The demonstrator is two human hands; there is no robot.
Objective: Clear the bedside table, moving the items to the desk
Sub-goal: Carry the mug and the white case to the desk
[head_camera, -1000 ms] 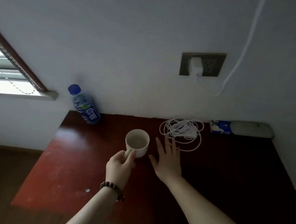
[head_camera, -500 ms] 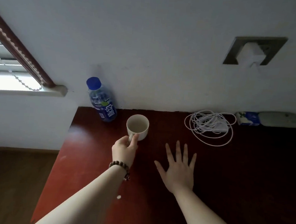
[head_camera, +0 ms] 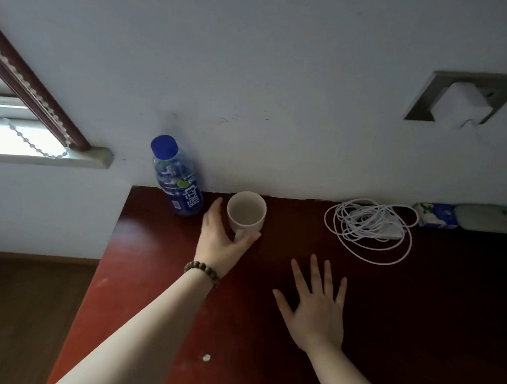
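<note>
A white mug (head_camera: 246, 212) stands upright on the dark red desk (head_camera: 150, 274), close to the back wall. My left hand (head_camera: 222, 237) lies around the mug's near left side. Its fingers are stretched out beside the mug, the thumb rests by the handle, and the grip looks loosened. A bead bracelet is on that wrist. My right hand (head_camera: 313, 310) is spread flat just over the desk, nearer to me and right of the mug, holding nothing. The bedside table is out of view.
A blue-capped water bottle (head_camera: 178, 183) stands just left of the mug against the wall. A coiled white cable (head_camera: 370, 227), a small blue pack (head_camera: 438, 215) and a grey object (head_camera: 490, 217) lie at the back right. A wall socket with a charger (head_camera: 462, 98) is above.
My left hand carried the mug toward the back wall and set it beside the bottle, and its fingers have opened from the handle. My right hand stayed spread over the desk.
</note>
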